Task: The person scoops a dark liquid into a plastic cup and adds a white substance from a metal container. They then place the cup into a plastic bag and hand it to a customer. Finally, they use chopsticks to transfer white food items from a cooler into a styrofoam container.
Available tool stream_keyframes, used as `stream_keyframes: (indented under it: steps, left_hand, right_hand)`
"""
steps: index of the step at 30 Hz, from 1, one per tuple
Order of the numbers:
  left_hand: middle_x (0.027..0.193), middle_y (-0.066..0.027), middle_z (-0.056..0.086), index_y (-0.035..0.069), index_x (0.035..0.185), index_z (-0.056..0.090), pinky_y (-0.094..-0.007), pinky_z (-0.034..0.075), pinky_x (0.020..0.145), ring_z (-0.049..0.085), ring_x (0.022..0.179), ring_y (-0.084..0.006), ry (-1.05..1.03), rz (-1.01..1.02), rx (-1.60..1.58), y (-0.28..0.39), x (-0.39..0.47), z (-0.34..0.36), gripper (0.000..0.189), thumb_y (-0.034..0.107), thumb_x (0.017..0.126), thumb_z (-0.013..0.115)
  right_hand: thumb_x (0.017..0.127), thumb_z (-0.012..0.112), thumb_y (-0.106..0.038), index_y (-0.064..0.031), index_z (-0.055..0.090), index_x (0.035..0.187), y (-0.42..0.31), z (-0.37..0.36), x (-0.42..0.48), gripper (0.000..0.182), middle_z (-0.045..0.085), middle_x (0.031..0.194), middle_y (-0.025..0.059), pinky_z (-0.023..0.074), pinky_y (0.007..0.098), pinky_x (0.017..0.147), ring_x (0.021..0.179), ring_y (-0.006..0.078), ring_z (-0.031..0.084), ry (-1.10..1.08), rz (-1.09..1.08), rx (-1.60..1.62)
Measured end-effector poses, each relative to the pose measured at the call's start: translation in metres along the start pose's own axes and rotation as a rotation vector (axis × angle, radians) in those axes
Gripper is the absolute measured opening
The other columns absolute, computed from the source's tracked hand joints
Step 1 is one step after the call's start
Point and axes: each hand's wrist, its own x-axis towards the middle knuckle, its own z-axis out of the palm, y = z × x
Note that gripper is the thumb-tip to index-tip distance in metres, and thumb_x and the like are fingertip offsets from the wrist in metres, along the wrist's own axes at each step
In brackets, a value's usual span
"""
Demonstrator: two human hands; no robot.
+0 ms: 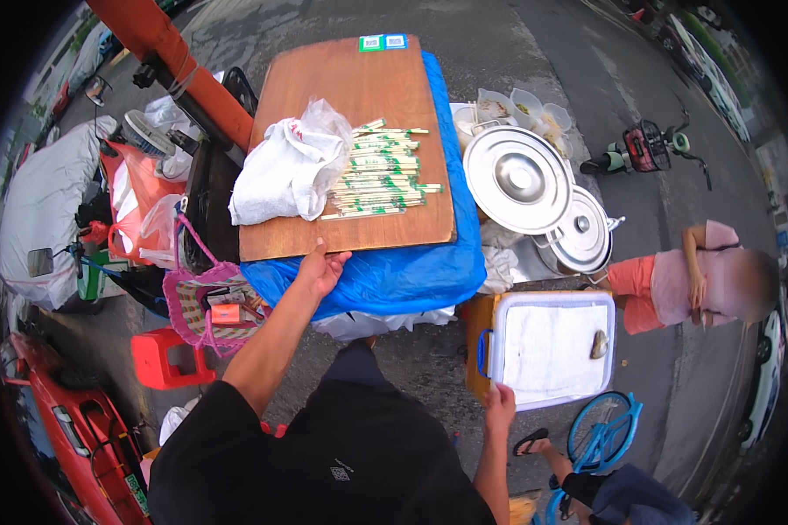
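My left hand [324, 268] is at the near edge of a brown wooden board [381, 237], palm partly up. Its thumb touches the edge and its fingers curl loosely. On the board lie many paper-wrapped disposable chopsticks [381, 174] beside a white towel [282, 167] and a clear plastic bag [328, 125]. A blue plastic sheet [381, 279] sticks out under the board. My right hand [501, 401] is at the near left corner of a lidded plastic box [499, 315]; whether it grips the rim is unclear. A white cloth [545, 354] and a stone [599, 344] lie on the lid.
Steel lidded pots [519, 180] and plastic food tubs [525, 105] stand at right. Left are an orange pole [164, 52], woven basket [190, 295] and red stool [164, 357]. A person [683, 282] stands at right, another [630, 492] near a blue bicycle [607, 436].
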Motion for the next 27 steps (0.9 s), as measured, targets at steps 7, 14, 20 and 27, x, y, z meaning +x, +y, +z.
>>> stream_keyframes:
  steps: [7,14,20,27]
  left_hand:
    - [0.093,-0.0172,0.072,-0.003,0.117,0.060,-0.0212,0.049,0.053,0.067,0.073,-0.0165,-0.021,0.067,0.110,0.053,0.044,0.016,0.051,0.046,0.108,0.047]
    - [0.094,-0.0175,0.071,-0.004,0.115,0.060,-0.0242,0.049,0.054,0.067,0.072,-0.0188,-0.001,0.049,0.085,0.099,0.105,0.038,0.050,0.045,0.108,0.048]
    - [0.104,-0.0169,0.070,-0.001,0.118,0.058,-0.0262,0.053,0.061,0.068,0.078,-0.0188,-0.049,0.036,0.132,0.119,0.113,0.037,0.051,0.049,0.104,0.055]
    - [0.119,-0.0141,0.062,0.004,0.117,0.056,-0.0439,0.047,0.090,0.058,0.114,-0.0300,-0.415,0.983,1.750,0.085,-0.060,0.008,0.049,0.040,0.089,0.073]
  right_hand:
    - [0.097,0.072,-0.034,-0.0098,0.057,0.125,-0.147,0.221,0.030,0.040,0.064,0.094,0.0007,0.0501,0.0244,0.064,0.083,0.0129,0.066,-0.173,0.232,0.060]
    - [0.095,0.075,-0.030,-0.0124,0.057,0.119,-0.143,0.256,0.064,0.035,0.066,0.092,0.0015,0.0509,0.0271,0.055,0.071,0.0148,0.064,-0.276,0.489,0.307]
    - [0.096,0.071,-0.016,-0.0108,0.059,0.112,-0.210,0.253,0.066,0.020,0.065,0.079,0.0011,0.0450,0.0265,0.044,0.054,0.0127,0.057,-0.340,0.273,-0.097]
    - [0.100,0.060,-0.007,-0.0066,0.056,0.100,-0.288,0.378,0.190,0.004,0.053,0.080,0.0023,0.0454,0.0229,0.050,0.062,0.0133,0.052,-0.371,0.453,0.371]
